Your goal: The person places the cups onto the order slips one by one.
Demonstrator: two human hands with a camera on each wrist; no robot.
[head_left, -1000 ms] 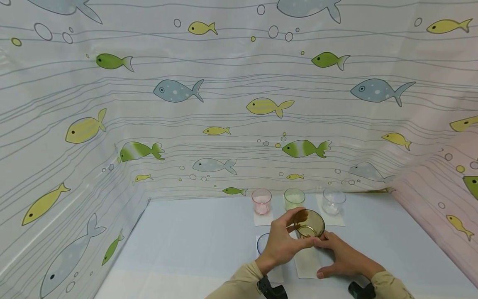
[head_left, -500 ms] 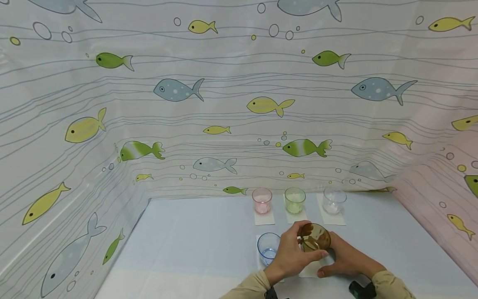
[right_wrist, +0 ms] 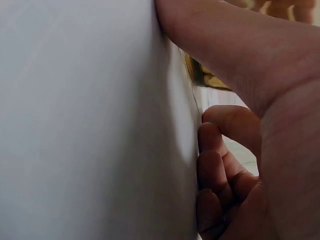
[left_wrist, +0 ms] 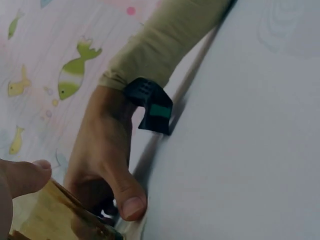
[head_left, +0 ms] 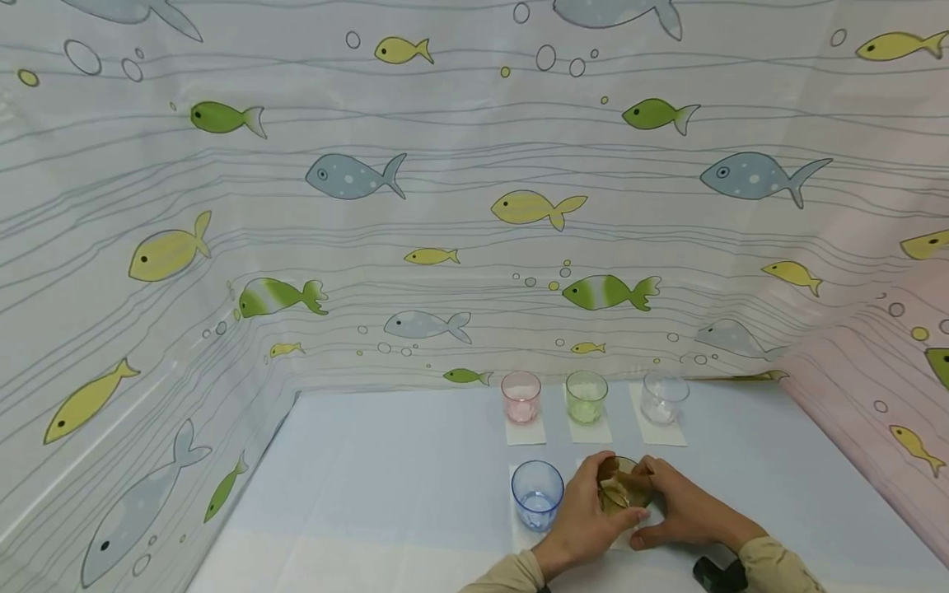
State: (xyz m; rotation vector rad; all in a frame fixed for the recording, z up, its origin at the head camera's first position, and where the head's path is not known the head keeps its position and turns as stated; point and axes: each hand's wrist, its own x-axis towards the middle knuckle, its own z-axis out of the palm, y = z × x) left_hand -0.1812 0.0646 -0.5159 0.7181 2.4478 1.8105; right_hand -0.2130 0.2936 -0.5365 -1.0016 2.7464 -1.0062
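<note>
An amber drinking glass [head_left: 625, 490] is in my left hand [head_left: 582, 520], which grips its side low over a white paper slip [head_left: 630, 540]. Its thumb [left_wrist: 27, 176] lies along the glass in the left wrist view. My right hand [head_left: 689, 512] rests on the table just right of the glass, its index finger overlapping the glass in the head view. In the right wrist view its fingers [right_wrist: 210, 170] are loosely bent against the table, with the amber glass [right_wrist: 198, 74] partly hidden behind the thumb.
A blue glass [head_left: 537, 497] stands close left of my left hand. Behind, in a row, stand a pink glass [head_left: 521, 399], a green glass [head_left: 586, 399] and a clear glass [head_left: 664, 399], each on a paper slip. A fish-print curtain [head_left: 445, 288] closes off the back and sides.
My left hand has lowered the amber glass and brought it toward me and slightly right, uncovering the blue and green glasses. The right hand has stayed nearly in place.
</note>
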